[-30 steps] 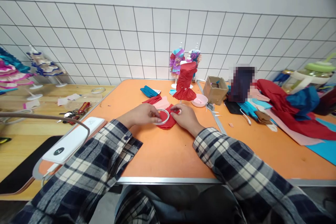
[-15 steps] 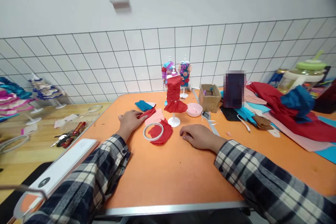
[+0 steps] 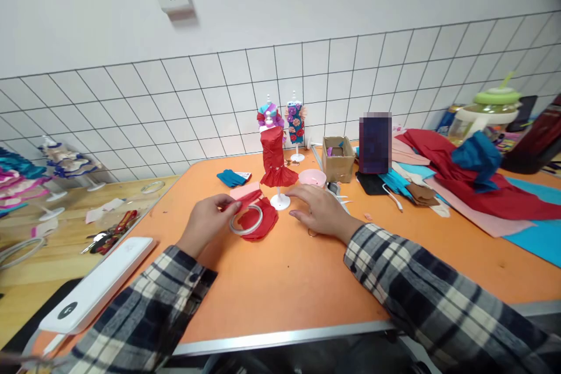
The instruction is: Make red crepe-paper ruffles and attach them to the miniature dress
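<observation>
My left hand (image 3: pixel 208 220) is closed in a pinch on a strip of red paper (image 3: pixel 246 198) just left of a roll of clear tape (image 3: pixel 246 220). The tape roll lies on a crumpled red paper piece (image 3: pixel 263 224) on the orange table (image 3: pixel 280 286). My right hand (image 3: pixel 318 208) hovers open with fingers spread, right of the white base of a small mannequin in a red paper dress (image 3: pixel 274 158). A pale pink paper piece (image 3: pixel 244 190) lies behind the red strip.
Two more dressed mannequins (image 3: pixel 295 121) stand at the tiled wall. A pink dish (image 3: pixel 312 177), a cardboard box (image 3: pixel 337 158), blue paper (image 3: pixel 230 177) and piles of red, pink and blue sheets (image 3: pixel 464 187) lie right. A white device (image 3: pixel 96 284) sits left; pliers (image 3: pixel 114 229) on the wooden table.
My left hand has picked up the red strip and drawn back beside the tape roll. My right hand has lifted off the table and moved toward the mannequin base. The view tilted upward.
</observation>
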